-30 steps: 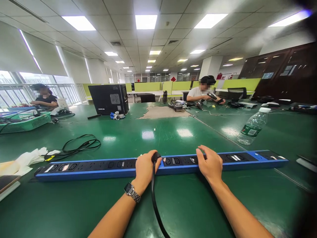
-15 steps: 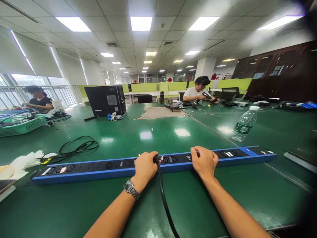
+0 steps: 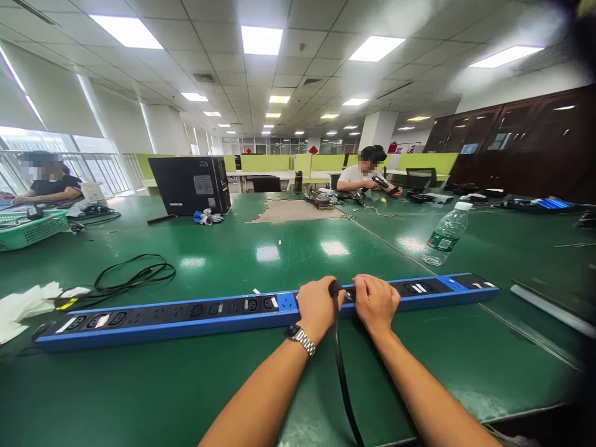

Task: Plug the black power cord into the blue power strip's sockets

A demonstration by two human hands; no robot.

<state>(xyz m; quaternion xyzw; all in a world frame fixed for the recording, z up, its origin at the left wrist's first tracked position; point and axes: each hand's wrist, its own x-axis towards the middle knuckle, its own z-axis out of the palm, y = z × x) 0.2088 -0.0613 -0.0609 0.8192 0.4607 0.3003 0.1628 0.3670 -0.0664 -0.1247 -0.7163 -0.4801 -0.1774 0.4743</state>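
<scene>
From my remote seat I see the two bare forearms, left [image 3: 261,394] and right [image 3: 433,391], each slimming toward its grip. Just behind the left grip [image 3: 321,307] a wristwatch wraps the wrist. I make out its case [image 3: 292,332], squarish with rounded corners and a dark face; any markings on it are too small for me to read. The bracelet [image 3: 307,342] is silver-coloured, made of narrow, shiny metal links laid crosswise. Behind the right grip [image 3: 378,304] I see a bare wrist, and both forearms run uncovered to the view's lower edge.
</scene>
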